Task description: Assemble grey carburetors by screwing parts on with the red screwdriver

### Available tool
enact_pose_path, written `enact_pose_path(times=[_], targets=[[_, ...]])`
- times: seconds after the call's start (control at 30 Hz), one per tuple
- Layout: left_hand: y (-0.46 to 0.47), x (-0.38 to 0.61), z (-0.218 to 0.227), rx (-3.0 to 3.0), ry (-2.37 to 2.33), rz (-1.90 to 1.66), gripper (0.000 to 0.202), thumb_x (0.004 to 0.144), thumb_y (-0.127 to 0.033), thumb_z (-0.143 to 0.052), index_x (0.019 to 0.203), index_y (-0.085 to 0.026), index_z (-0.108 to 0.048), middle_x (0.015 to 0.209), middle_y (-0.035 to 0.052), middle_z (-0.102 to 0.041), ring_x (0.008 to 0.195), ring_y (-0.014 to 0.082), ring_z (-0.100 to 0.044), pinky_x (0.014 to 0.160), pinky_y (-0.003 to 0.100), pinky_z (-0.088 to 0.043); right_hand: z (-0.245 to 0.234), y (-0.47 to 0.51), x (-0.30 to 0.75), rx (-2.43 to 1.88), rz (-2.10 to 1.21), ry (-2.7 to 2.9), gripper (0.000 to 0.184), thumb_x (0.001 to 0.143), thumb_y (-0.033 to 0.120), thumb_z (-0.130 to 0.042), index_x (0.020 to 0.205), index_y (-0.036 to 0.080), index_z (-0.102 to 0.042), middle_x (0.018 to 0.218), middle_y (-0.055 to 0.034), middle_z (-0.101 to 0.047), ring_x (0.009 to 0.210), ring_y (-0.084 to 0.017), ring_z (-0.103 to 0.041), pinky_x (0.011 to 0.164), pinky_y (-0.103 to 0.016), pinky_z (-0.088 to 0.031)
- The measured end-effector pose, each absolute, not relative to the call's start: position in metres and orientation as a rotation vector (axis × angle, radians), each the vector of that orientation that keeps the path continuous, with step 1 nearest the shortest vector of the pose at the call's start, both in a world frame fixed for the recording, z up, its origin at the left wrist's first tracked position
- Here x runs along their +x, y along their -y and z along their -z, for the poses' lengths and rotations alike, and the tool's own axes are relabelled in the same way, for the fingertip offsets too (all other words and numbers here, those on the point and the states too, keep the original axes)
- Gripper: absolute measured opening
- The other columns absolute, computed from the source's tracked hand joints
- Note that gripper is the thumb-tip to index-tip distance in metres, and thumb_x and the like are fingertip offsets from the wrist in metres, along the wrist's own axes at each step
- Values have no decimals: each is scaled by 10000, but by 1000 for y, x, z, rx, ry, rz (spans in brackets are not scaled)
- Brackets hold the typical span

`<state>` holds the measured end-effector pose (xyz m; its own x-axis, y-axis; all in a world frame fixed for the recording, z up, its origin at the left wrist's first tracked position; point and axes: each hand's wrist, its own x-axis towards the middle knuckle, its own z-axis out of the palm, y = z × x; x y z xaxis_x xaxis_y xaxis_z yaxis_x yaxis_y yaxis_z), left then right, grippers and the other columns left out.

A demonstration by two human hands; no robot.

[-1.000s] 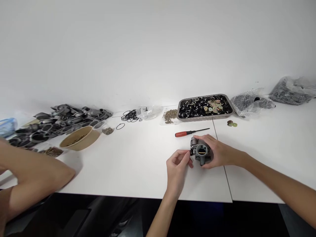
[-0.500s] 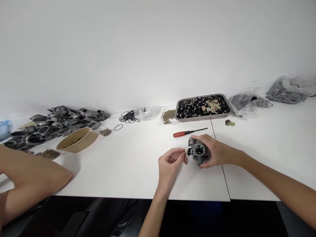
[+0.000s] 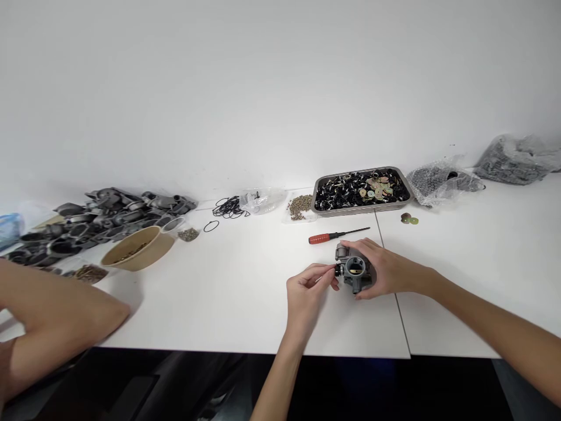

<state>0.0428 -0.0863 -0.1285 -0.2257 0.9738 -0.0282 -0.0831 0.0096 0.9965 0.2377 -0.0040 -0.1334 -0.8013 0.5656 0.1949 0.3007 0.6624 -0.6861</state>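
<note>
My right hand [image 3: 385, 270] is wrapped round a small grey metal carburettor body [image 3: 354, 269], holding it just above the white table [image 3: 245, 292]. My left hand [image 3: 307, 292] pinches a small black knob on a screw at the carburettor's left side, thumb and forefinger closed on it. A red-handled screwdriver [image 3: 337, 235] lies on the table just behind both hands.
A metal tray [image 3: 362, 190] of black and brass parts stands at the back, with plastic bags of dark parts [image 3: 442, 178] to its right. Black O-rings [image 3: 228, 207], brass bits [image 3: 300, 206], a brown bowl [image 3: 137, 248] and grey castings [image 3: 105, 213] lie left. Another person's arm [image 3: 52, 318] rests at the left.
My left hand drew back a little with the small screw showing, then closed in again on the knob at the carburettor's side. My right hand kept its hold.
</note>
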Motion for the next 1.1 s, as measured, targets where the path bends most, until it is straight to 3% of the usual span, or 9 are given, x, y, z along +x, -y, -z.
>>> enact_pose_path(times=[0.3, 0.83, 1.1], targets=[[87, 42, 129, 1183, -1465, -1381, 169, 747, -329, -703, 712, -170, -749, 714, 55, -651, 575, 133, -601, 597, 266, -504, 131, 5, 237, -683, -929, 2479, 948, 693, 428, -765, 1484, 268, -265, 1344, -113, -467, 1233, -282, -452, 1022, -442, -445], [86, 32, 126, 1136, -1441, -1293, 239, 709, -363, -737, 845, -167, -750, 706, 60, -680, 565, 149, -604, 606, 295, -526, 131, 4, 239, -660, -933, 2507, 959, 709, 436, -754, 1495, 275, -228, 1377, -109, -440, 1279, -280, -418, 1075, -461, -407], [-8, -20, 98, 1624, -1554, -1150, 224, 639, -339, -767, 821, -207, -765, 798, 77, -706, 688, 170, -606, 587, 243, -471, 120, 2, 246, -760, -1111, 2533, 1040, 661, 421, -794, 1506, 319, -198, 1422, -100, -382, 1311, -281, -418, 1049, -417, -443]])
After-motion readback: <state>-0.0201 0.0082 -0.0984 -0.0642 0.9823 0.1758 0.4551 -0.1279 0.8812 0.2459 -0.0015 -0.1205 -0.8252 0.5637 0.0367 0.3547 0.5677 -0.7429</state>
